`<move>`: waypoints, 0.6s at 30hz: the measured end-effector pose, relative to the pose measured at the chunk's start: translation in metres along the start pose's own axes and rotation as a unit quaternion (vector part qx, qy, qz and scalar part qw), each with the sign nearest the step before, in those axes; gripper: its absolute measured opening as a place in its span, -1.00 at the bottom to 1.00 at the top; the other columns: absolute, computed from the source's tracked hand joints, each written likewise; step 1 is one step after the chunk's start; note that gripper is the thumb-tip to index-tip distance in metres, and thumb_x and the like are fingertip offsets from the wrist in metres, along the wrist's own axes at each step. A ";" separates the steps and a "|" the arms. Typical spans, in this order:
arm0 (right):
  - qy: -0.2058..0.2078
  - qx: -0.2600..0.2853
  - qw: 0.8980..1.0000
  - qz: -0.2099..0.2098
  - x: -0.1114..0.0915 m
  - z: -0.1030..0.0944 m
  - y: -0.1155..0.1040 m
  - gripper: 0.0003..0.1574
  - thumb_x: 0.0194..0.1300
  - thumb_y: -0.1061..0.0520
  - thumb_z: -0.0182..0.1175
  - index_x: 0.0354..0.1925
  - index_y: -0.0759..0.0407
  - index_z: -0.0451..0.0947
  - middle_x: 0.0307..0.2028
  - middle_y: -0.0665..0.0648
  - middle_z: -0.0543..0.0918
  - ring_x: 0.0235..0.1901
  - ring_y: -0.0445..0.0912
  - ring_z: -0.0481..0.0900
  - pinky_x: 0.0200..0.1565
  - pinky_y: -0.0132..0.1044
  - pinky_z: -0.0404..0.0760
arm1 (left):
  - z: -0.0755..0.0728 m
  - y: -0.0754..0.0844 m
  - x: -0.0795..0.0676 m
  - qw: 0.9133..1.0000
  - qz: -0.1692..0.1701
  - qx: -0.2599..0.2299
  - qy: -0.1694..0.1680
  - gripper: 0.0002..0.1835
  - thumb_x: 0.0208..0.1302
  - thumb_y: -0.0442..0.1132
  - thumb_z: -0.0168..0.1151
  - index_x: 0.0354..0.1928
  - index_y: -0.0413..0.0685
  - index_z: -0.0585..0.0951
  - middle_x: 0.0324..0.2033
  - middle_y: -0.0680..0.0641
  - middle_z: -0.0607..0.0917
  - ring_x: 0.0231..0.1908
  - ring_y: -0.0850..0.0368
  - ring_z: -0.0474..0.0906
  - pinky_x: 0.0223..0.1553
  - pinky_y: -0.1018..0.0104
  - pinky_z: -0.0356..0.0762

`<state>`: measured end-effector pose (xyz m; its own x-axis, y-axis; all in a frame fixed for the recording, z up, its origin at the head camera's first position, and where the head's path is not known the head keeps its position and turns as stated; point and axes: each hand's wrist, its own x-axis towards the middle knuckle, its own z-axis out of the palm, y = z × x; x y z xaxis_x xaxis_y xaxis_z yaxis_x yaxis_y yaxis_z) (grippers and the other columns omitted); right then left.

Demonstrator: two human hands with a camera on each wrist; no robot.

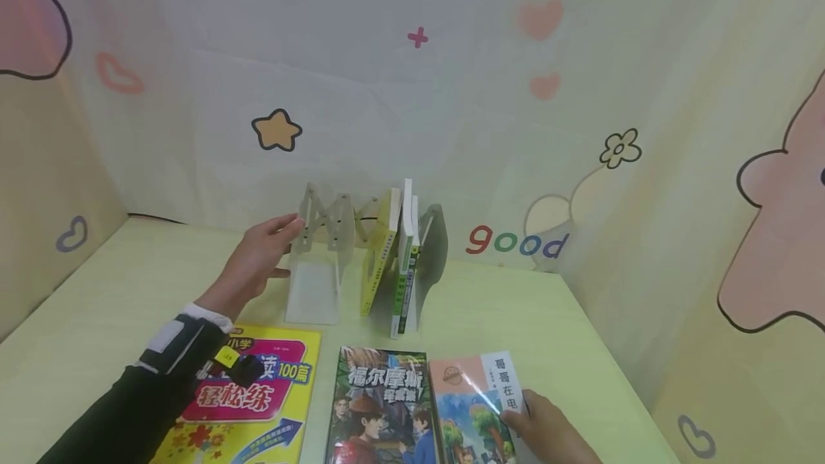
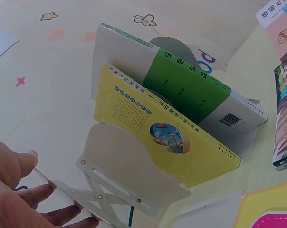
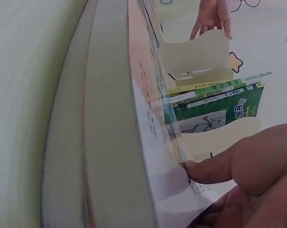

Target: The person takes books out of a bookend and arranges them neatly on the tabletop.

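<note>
An expandable white metal book rack (image 1: pixel 335 235) stands at the back, a yellow book (image 2: pixel 138 123) and a green-and-white book (image 2: pixel 191 80) leaning in it. At its left end, my left hand (image 1: pixel 261 253) holds the end plate by its edge, thumb on one face and fingers on the other in the left wrist view. My right hand (image 1: pixel 548 428) pinches the right edge of a paperback (image 1: pixel 473 407) with a pink, white and illustrated cover. In the right wrist view, the thumb (image 3: pixel 215 166) presses on its cover.
Left of the paperback lies a comic-style book (image 1: pixel 383 407) with two cartoon figures. A large yellow and pink workbook (image 1: pixel 283 349) lies under the left forearm. Behind the pale table (image 1: pixel 515 306) hangs a patterned curtain (image 1: pixel 387 106).
</note>
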<state>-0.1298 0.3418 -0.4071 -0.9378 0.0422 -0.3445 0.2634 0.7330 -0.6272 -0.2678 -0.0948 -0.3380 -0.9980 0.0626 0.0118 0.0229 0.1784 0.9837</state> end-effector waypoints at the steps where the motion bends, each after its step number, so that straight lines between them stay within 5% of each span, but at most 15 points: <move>1: 0.009 -0.009 1.000 0.002 -0.001 0.001 0.000 -0.41 0.36 -0.09 0.11 0.01 0.43 0.41 -0.39 0.08 0.58 -0.40 -0.10 0.58 -0.32 -0.18 0.56 | 0.000 0.000 0.000 1.000 0.001 0.001 0.000 -0.18 0.37 0.22 -0.05 0.53 -0.02 0.06 0.44 -0.20 0.14 0.36 -0.30 0.12 0.07 -0.18 0.39; 11: 0.031 -0.040 0.999 0.020 -0.003 0.005 -0.002 -0.40 0.33 -0.12 0.14 -0.02 0.42 0.42 -0.40 0.06 0.57 -0.41 -0.10 0.55 -0.33 -0.17 0.54 | 0.000 0.000 0.000 1.000 0.008 0.004 0.003 -0.18 0.37 0.21 -0.05 0.53 -0.04 0.06 0.43 -0.22 0.14 0.35 -0.31 0.13 0.06 -0.18 0.40; 18: 0.043 -0.115 0.992 0.013 0.000 0.005 -0.002 -0.51 0.31 -0.08 0.17 -0.17 0.37 0.47 -0.44 0.04 0.54 -0.42 -0.10 0.49 -0.31 -0.15 0.50 | 0.000 -0.001 -0.001 1.000 0.004 0.000 0.003 -0.19 0.37 0.20 -0.04 0.52 -0.05 0.07 0.42 -0.22 0.16 0.35 -0.31 0.14 0.06 -0.18 0.40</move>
<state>-0.1292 0.3370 -0.4088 -0.9500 0.1142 -0.2906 0.2385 0.8663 -0.4389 -0.2672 -0.0954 -0.3388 -0.9981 0.0572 0.0207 0.0306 0.1776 0.9836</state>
